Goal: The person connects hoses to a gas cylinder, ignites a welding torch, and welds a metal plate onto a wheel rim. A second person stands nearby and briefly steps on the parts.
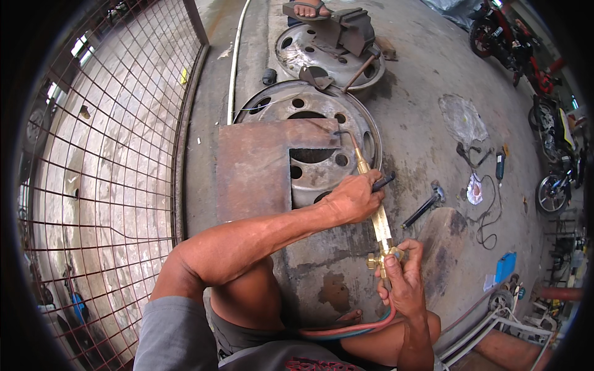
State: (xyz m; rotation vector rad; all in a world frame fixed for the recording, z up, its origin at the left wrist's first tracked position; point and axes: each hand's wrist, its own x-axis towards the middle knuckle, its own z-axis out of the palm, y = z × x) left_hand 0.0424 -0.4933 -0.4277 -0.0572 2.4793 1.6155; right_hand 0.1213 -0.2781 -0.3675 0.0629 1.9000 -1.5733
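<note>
My left hand [354, 199] closes round the body of a brass cutting torch [381, 227]; a short dark lever or rod [385, 181] sticks out past its fingers. Lower down, my right hand [403, 281] grips the torch's rear end, with fingers and thumb at the brass valve knobs [372, 261]. The torch's bent tip [354, 139] points at the right end of a rusty, L-shaped steel plate [252, 167]; no flame is visible. Under the plate lies a steel wheel rim [317, 193] with round holes. Red and teal hoses [365, 327] run from the torch across my lap.
A second wheel rim [296, 54] bears a heavy metal vise-like block [354, 34], near another person's sandaled foot [307, 9]. Wire mesh fencing [124, 142] stands left. Right on the floor are a dark-handled tool [422, 210], a cable [487, 216] and motorcycles [550, 148].
</note>
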